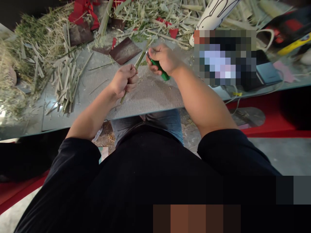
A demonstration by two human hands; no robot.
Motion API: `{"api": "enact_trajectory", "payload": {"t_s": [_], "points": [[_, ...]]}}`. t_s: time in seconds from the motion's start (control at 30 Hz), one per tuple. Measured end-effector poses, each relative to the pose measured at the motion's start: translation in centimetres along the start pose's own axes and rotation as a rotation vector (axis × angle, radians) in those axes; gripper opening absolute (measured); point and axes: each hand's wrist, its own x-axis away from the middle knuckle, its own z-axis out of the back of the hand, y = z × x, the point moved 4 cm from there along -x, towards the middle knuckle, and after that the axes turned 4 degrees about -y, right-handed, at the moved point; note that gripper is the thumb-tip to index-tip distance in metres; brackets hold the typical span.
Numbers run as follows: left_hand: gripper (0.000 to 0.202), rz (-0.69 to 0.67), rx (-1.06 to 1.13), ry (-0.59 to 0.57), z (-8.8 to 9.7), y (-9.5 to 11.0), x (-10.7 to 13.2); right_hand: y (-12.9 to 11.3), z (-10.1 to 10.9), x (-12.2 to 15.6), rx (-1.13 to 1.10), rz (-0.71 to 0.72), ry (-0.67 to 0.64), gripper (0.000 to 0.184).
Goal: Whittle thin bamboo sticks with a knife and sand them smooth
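Currently | left hand point(125, 81) gripping stalk point(140, 61) | right hand point(164, 59) clasping green-handled tool point(161, 70) | tabletop point(97, 77) strewn with shavings point(141, 16) | grey floor point(286, 155)

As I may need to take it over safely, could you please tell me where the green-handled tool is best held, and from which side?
Probably by the green handle, from the person's right, near side: its rear end juts from the right hand, while the shiny end lies close to the strip in the left hand.
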Motion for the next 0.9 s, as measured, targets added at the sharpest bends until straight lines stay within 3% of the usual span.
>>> {"api": "enact_trajectory", "payload": {"t_s": [0.07, 0.23, 0.4, 0.53, 0.6, 0.8, 0.9], "points": [[0.038, 0.018, 0.000, -0.001, 0.0, -0.1, 0.0, 0.1, 0.0, 0.1, -0.002, -0.003, 0.013, 0.067], [0.038, 0.042, -0.009, 0.041, 0.6, -0.7, -0.3, 0.4, -1.1, 0.4, -0.018, -0.142, -0.175, 0.075], [0.034, 0.019, -0.045, -0.034, 0.2, -0.7, -0.3, 0.1, 0.4, 0.5, 0.009, -0.094, -0.032, 0.075], [0.035, 0.034, -0.032, 0.000, 0.1, -0.7, -0.2, 0.7, -1.3, 0.8, 0.007, -0.205, -0.215, 0.072], [0.035, 0.029, -0.014, 0.013, 0.2, -0.6, -0.2, 0.9, -1.8, 0.6, -0.013, -0.193, -0.279, 0.069], [0.035, 0.051, 0.016, -0.025, -0.1, -0.4, 0.0, 0.9, 0.6, 0.0, -0.066, -0.081, -0.142, 0.066], [0.037, 0.046, 0.020, -0.034, -0.4, -0.4, 0.1, 0.9, 0.0, 0.3, -0.079, -0.113, -0.181, 0.070]]}}
